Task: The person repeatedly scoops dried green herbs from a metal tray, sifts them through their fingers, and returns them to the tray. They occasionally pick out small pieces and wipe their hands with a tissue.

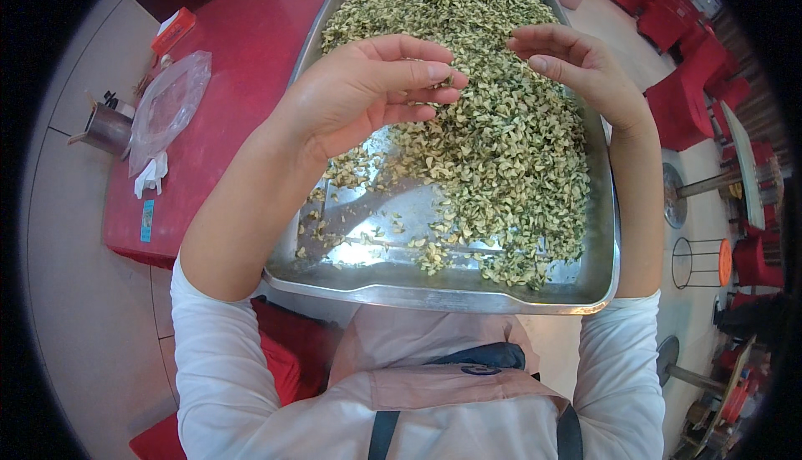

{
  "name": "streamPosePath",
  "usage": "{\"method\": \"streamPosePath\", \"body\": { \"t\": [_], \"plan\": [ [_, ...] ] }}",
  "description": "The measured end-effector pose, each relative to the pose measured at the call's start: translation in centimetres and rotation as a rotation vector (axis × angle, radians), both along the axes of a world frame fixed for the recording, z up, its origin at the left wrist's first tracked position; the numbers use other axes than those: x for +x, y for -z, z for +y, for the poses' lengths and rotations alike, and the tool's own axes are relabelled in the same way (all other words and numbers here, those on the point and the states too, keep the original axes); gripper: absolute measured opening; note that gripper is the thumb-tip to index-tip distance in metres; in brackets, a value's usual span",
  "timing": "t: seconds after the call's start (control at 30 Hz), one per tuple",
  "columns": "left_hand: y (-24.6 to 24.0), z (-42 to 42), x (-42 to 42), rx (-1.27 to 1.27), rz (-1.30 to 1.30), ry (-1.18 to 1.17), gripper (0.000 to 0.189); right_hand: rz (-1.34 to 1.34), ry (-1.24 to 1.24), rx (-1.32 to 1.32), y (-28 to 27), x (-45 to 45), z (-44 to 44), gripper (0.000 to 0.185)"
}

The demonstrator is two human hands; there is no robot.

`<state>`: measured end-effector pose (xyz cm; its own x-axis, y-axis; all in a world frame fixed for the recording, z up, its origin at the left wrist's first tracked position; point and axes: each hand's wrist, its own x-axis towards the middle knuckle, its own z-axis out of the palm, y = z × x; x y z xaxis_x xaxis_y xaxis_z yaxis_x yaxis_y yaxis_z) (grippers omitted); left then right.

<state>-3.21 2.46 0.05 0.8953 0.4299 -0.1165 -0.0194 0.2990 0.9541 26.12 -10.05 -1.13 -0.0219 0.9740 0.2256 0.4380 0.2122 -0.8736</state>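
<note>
A large rectangular metal tray [438,300] lies before me, its near edge close to my apron. Heaped in it are many small green and pale yellow dried buds or petals [514,146], thickest at the far end and right side, with bare metal showing at the near left. Above the left part of the heap, my left hand [388,81] is raised with a few bits between its thumb and fingers. My right hand [564,59] hovers over the heap's far right side, its fingers curved and apart from the thumb, with nothing seen in it.
The tray rests on a red-covered table [232,84]. On its left are a clear plastic bag [194,93], a crumpled white tissue [151,175], a metal container [108,126] and an orange box [173,29]. Red-covered chairs [683,106] and a wire-frame stool [723,262] stand to the right.
</note>
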Motion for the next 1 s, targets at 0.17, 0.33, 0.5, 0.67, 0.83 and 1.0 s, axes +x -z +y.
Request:
{"method": "streamPosePath", "body": {
  "t": [0.17,0.33,0.5,0.67,0.83,1.0],
  "plan": [
    [0.58,0.05,0.11,-0.004,-0.042,-0.014,0.03,-0.022,-0.012,0.01,0.19,0.12,0.0,0.042],
    [0.67,-0.1,0.07,0.029,-0.049,-0.032,0.032,-0.043,-0.01,0.008,0.04,-0.03,-0.07,0.042],
    [0.69,0.07,-0.1,0.038,-0.036,-0.025,0.029,-0.052,-0.009,-0.005,-0.19,-0.26,-0.22,0.042],
    [0.91,0.13,-0.21,0.059,0.001,-0.043,0.025,-0.035,-0.013,0.003,-0.19,-0.46,-0.27,0.042],
    [0.95,0.07,-0.28,0.082,0.004,-0.051,0.025,-0.009,-0.005,-0.013,-0.29,-0.71,-0.48,0.041],
    [1.07,-0.04,-0.2,0.119,-0.003,-0.017,0.024,-0.03,0.002,0.006,-0.09,-0.6,-0.46,0.04]
  ]
}}
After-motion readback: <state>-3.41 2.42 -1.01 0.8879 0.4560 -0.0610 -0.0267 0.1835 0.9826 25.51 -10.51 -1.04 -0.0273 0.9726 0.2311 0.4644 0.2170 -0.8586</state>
